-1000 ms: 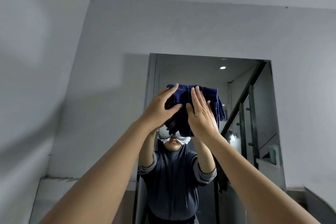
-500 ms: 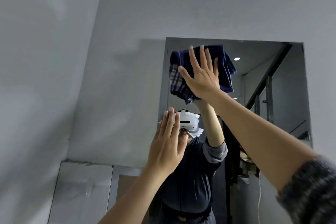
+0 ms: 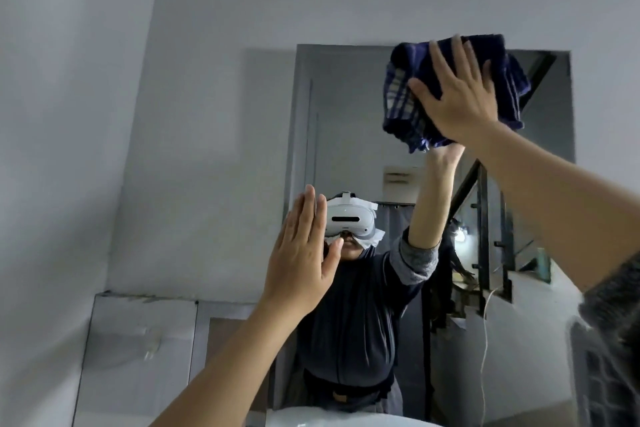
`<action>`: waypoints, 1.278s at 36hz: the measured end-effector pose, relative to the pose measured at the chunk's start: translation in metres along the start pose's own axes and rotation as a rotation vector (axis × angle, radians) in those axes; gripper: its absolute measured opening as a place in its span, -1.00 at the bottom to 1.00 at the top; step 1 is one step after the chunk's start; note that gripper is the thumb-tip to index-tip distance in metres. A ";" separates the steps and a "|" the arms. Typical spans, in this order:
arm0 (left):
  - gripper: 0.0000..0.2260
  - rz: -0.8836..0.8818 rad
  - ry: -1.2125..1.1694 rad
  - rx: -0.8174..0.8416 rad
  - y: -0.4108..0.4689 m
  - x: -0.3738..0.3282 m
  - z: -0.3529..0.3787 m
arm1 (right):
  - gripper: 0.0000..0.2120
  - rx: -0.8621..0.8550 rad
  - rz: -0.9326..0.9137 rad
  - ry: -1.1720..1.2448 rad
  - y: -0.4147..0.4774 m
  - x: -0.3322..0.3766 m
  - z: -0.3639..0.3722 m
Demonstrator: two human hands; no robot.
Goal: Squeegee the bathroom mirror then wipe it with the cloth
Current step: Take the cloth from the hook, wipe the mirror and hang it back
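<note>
The mirror (image 3: 346, 132) hangs on the grey wall straight ahead and reflects a person wearing a white headset. A dark blue checked cloth (image 3: 401, 97) is pressed flat against the mirror's upper right part, close to its top edge. My right hand (image 3: 457, 97) lies on the cloth with fingers spread, holding it to the glass. My left hand (image 3: 301, 253) is lower, at the mirror's left side, palm flat and fingers straight, holding nothing. No squeegee is in view.
A white basin rim (image 3: 329, 418) shows at the bottom edge. A pale panel (image 3: 138, 340) covers the wall at the lower left. The side wall (image 3: 69, 149) stands close on the left. The mirror reflects a stair railing.
One second ago both hands held the cloth mid-mirror. My left hand let go and dropped lower. My right hand carried the cloth up, then right along the top edge.
</note>
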State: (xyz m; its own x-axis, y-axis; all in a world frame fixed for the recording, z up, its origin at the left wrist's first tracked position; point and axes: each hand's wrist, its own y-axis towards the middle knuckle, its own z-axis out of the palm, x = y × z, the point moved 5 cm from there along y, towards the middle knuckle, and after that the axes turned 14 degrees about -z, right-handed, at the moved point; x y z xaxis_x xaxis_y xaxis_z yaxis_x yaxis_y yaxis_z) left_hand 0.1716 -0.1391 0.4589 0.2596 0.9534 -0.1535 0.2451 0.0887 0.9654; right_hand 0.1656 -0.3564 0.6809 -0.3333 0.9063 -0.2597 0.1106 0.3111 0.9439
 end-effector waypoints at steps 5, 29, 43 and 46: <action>-0.42 -0.005 -0.012 0.004 0.000 0.001 -0.001 | -0.35 -0.078 0.289 0.041 -0.040 -0.063 -0.017; -0.33 -0.090 -0.036 0.152 -0.082 0.015 0.003 | -0.40 0.099 -0.364 0.029 -0.048 0.161 0.057; -0.31 -0.102 -0.089 0.189 -0.085 0.012 0.001 | -0.38 0.177 -0.208 -0.108 -0.117 -0.018 0.001; -0.32 -0.108 -0.077 0.191 -0.084 0.011 -0.001 | -0.39 0.105 0.058 -0.014 -0.134 -0.049 -0.005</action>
State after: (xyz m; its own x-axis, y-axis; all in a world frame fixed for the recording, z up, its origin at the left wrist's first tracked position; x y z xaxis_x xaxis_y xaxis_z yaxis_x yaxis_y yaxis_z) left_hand 0.1532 -0.1363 0.3762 0.2907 0.9160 -0.2764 0.4454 0.1261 0.8864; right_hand 0.1627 -0.4437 0.5684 -0.3104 0.9273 -0.2091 0.2273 0.2860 0.9309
